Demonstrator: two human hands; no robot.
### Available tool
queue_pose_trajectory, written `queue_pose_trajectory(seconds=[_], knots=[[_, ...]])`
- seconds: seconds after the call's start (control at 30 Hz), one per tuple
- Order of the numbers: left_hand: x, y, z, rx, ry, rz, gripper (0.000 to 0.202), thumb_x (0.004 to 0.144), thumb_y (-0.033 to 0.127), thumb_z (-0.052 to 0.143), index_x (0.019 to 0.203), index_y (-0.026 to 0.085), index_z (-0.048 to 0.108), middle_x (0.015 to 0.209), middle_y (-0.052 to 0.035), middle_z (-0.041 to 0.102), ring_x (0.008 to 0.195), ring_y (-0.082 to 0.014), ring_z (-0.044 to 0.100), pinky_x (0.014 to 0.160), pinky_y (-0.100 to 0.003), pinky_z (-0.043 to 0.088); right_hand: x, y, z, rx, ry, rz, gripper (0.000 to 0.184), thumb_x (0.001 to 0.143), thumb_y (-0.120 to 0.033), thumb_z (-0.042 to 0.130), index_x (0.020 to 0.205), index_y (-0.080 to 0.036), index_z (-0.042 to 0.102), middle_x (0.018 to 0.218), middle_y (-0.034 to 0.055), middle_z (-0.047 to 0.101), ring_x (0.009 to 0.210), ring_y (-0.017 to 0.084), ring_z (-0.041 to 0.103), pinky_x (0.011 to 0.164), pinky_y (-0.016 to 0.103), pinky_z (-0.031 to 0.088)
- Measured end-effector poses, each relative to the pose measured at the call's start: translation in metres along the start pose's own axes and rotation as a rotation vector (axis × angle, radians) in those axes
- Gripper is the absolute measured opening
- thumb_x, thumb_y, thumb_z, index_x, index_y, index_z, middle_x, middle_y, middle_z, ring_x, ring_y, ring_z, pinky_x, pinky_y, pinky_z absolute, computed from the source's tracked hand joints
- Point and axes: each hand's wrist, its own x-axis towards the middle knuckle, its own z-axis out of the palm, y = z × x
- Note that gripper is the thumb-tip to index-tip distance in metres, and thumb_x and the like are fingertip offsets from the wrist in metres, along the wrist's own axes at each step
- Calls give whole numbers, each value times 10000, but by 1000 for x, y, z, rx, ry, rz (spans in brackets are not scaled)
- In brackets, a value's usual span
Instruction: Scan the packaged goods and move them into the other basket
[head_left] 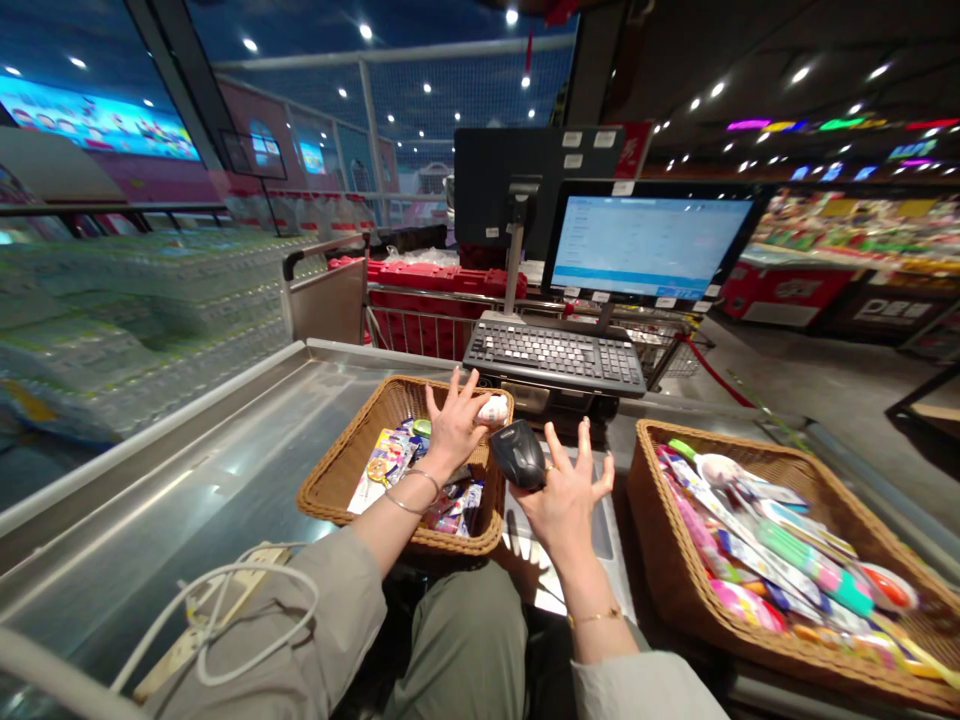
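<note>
My left hand point(452, 428) hovers over the far right corner of a wicker basket point(339, 478) full of small colourful packets. It pinches a small white rounded item point(493, 408) at thumb and forefinger, with the other fingers fanned out. My right hand point(568, 495) is just to the right, above the counter between the two baskets. It grips a black barcode scanner point(518, 453) on its thumb side, the remaining fingers spread. The scanner's head sits close below the white item.
A second wicker basket point(651, 470) on the right holds several long colourful packets. Behind the hands stand a keyboard point(555, 355), a lit screen point(649, 245) and a red shopping cart point(427, 300). The steel counter point(217, 470) stretches left; a white cable point(225, 610) lies by my left sleeve.
</note>
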Motion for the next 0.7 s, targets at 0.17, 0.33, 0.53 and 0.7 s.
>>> queue_pose_trajectory(seconds=[0.17,0.33,0.53,0.7], knots=[[1,2,-3,0,-1,1,436,833,221,656,1265,272,638,1567,-83,412,1511,-342,249,1181,-721,42,-1,-1,1,23,-1,0,144,813,-352,636,797,-232,714,1365,52,630,1475,382,244,1119,652,71],[0,1,-1,3,11,10,410,853,247,654,1261,279,638,1560,-83,425,1509,-339,256,1178,-723,63,-1,-1,1,24,19,-10,155,816,-352,627,797,-225,713,1343,71,644,1459,392,273,1110,658,94],[0,-2,2,1,17,15,409,859,267,657,1267,284,634,1561,-81,424,1511,-333,254,1183,-717,51,-1,-1,1,39,31,-9,137,818,-332,625,786,-229,711,1324,51,659,1460,383,283,1118,653,90],[0,-1,0,-10,-2,9,412,865,258,643,1277,264,629,1566,-95,412,1515,-327,243,1184,-708,64,-1,-3,-1,42,21,-18,116,811,-294,612,788,-235,709,1299,33,675,1460,364,288,1125,640,88]])
